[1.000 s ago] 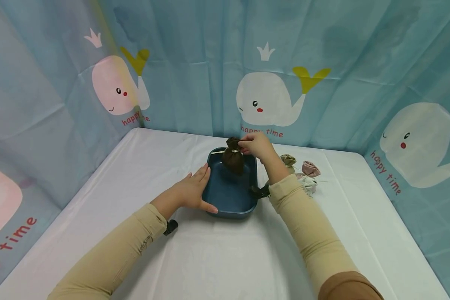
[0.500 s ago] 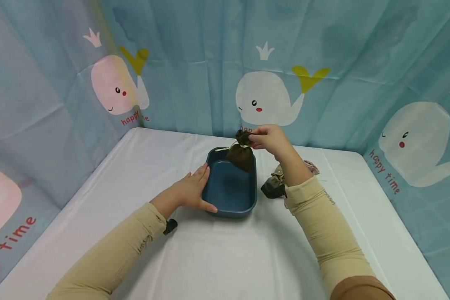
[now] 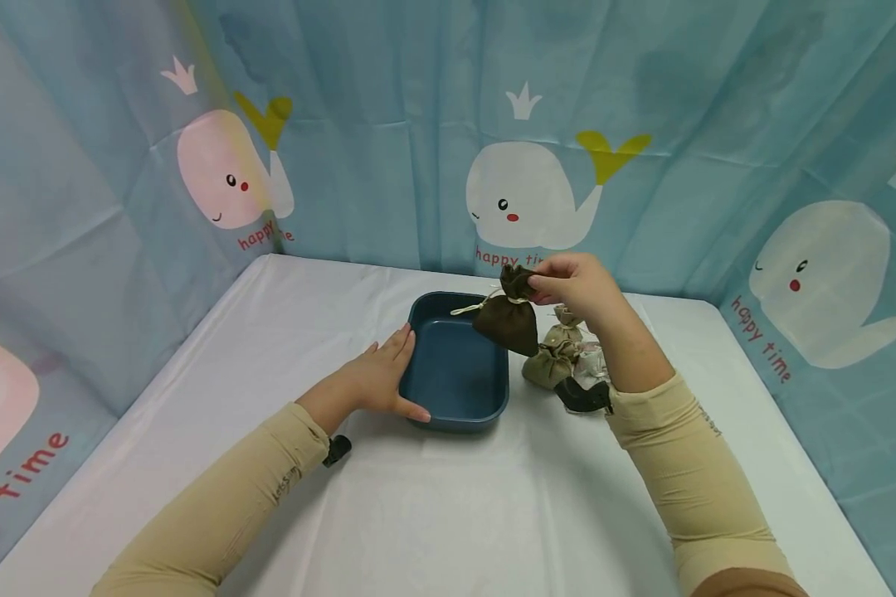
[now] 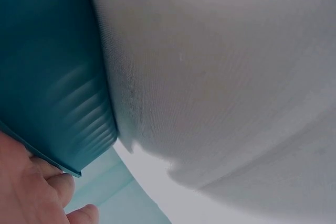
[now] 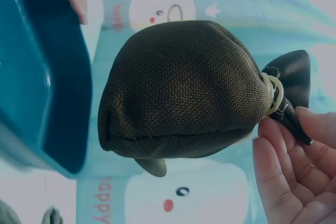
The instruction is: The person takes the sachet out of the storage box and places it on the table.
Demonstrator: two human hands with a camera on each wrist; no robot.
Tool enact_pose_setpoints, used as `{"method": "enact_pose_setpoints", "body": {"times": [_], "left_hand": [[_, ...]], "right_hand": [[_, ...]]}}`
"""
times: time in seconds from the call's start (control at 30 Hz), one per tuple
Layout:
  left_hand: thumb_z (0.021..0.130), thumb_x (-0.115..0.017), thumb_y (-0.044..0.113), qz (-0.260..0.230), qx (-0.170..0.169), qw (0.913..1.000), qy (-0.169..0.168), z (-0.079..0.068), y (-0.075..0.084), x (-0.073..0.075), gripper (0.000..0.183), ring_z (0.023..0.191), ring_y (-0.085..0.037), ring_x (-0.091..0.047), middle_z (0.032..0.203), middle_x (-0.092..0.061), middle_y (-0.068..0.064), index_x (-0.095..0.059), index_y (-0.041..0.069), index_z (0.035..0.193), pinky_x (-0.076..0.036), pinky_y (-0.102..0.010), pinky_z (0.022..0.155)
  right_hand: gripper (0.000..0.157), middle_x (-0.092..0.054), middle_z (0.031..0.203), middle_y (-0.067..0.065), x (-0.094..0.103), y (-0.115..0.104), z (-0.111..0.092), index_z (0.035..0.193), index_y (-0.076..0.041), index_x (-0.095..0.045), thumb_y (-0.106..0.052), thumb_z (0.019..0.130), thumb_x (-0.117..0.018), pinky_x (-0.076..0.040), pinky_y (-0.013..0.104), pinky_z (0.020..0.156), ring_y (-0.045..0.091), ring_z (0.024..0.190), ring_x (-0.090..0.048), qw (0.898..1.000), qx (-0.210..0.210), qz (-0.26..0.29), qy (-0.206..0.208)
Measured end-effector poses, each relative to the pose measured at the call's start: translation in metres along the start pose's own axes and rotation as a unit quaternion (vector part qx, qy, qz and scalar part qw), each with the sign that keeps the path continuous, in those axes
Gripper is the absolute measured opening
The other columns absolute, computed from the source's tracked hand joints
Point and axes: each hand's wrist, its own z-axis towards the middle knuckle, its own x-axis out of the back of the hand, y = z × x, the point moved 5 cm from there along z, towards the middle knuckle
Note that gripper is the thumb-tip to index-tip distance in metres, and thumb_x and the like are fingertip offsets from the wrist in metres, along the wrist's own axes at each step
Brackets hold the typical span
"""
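Observation:
My right hand pinches the gathered neck of a dark brown drawstring pouch, its pale cord tied round it. The pouch hangs tilted above the right rim of a blue rectangular tub. In the right wrist view, thumb and fingers hold the cloth just past the cord, and the full pouch body fills the middle. My left hand rests along the tub's left side with fingers extended and thumb at the near corner. The left wrist view shows the tub's outer wall with fingers at its rim.
Right of the tub lie an olive pouch, a beige pouch and a pale patterned pouch, partly behind the right wrist's black device. A whale-print curtain stands behind the white-covered table.
My right hand has carried the brown pouch rightward, from over the tub's far part to its right rim. The smaller pouches beside the tub show more. My left hand stays in place.

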Motion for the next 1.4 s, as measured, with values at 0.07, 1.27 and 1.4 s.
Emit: {"method": "enact_pose_setpoints", "body": {"times": [0.07, 1.27, 1.4], "left_hand": [[0.05, -0.048, 0.09, -0.004, -0.003, 1.0, 0.003, 0.0, 0.0, 0.001, 0.14, 0.14, -0.023, 0.003, 0.153, 0.009, -0.012, 0.002, 0.002, 0.146, -0.012, -0.05, 0.109], [0.053, -0.048, 0.088, 0.006, -0.008, 0.9999, 0.005, 0.0, 0.0, 0.001, 0.137, 0.14, -0.022, 0.004, 0.152, 0.01, -0.013, 0.002, 0.001, 0.146, -0.013, -0.049, 0.109], [0.051, -0.046, 0.09, 0.007, -0.008, 0.9999, 0.003, 0.0, -0.001, 0.0, 0.139, 0.14, -0.023, 0.004, 0.152, 0.01, -0.013, 0.002, 0.001, 0.146, -0.013, -0.05, 0.109]], "right_hand": [[0.025, -0.065, 0.086, 0.004, 0.006, 0.001, -0.007, 0.103, 0.008, -0.061, -0.012, 0.089, -0.06, -0.052, 0.029, 0.075, 0.014, 0.074, -0.064, 1.0, -0.004, -0.002, 0.003], [0.025, -0.065, 0.087, 0.005, 0.029, 0.088, -0.076, 0.103, 0.015, -0.059, -0.006, 0.088, -0.059, -0.053, 0.033, 0.073, 0.011, 0.075, -0.065, 0.999, -0.041, -0.002, -0.024], [0.025, -0.064, 0.087, 0.005, 0.025, 0.098, -0.077, 0.103, 0.016, -0.058, -0.004, 0.088, -0.059, -0.053, 0.036, 0.074, 0.011, 0.075, -0.065, 0.998, -0.047, 0.012, -0.029]]}}
